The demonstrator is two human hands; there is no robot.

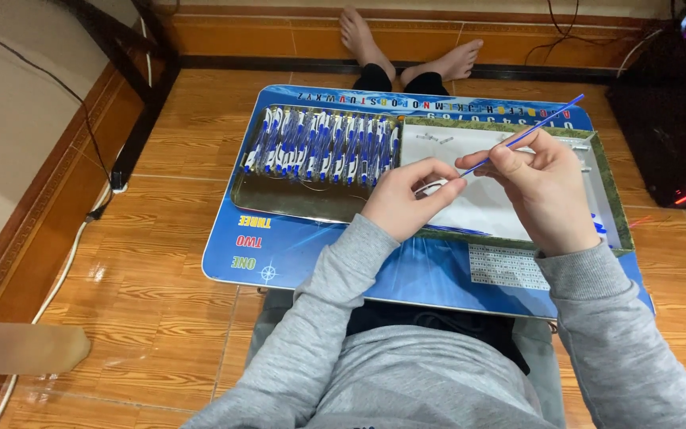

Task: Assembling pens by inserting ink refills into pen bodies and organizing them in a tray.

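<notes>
Behind left hand (397, 203), small part (430, 188) half hidden

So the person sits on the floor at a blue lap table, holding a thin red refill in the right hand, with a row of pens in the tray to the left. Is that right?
Not quite: the head view shows the refill in the right hand is blue, not red. The rest holds: the person sits on the floor at a blue lap table, with a row of pens in the tray to the left.

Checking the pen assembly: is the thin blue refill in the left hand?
No, the right hand pinches the blue refill; the left hand holds a small white part.
</notes>
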